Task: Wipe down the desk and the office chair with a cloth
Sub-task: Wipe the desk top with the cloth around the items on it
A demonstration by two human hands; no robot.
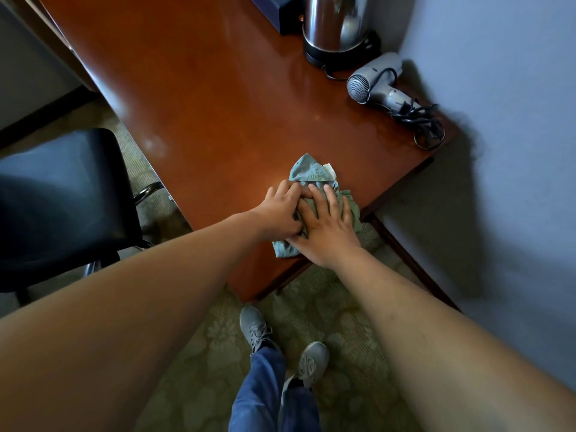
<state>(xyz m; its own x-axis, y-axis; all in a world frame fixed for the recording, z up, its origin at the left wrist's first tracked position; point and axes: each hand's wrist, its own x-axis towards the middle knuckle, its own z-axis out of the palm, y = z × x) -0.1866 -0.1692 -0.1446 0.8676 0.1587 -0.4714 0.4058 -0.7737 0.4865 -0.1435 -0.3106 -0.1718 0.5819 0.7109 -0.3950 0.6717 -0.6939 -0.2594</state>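
A crumpled green-blue cloth (311,174) lies on the reddish-brown wooden desk (218,104), close to its near corner. My right hand (327,226) presses flat on the cloth with its fingers straight. My left hand (282,210) sits beside it on the cloth's left part, its fingers bent down into the fabric. The black office chair (62,198) stands to the left of the desk, apart from both hands.
A steel kettle (333,23) on a black base stands at the desk's far side. A grey hair dryer (374,81) with a coiled cord (420,123) lies near the right edge by the wall. Patterned carpet and my shoes show below.
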